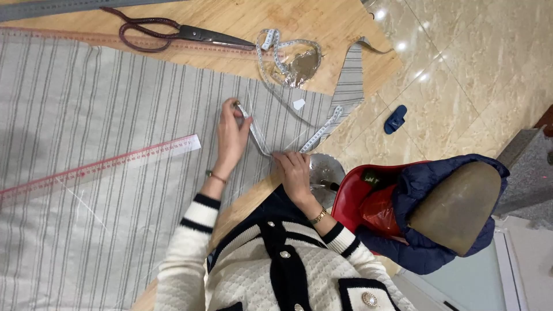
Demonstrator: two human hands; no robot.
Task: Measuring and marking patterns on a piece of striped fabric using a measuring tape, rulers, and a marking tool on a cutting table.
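Two hands, left hand (230, 135) and right hand (294, 170), each grip one tape measure (256, 135) on one striped fabric (115, 115).

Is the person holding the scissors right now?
No. The scissors lie untouched on the wooden table, while both hands stretch a measuring tape across the striped fabric.
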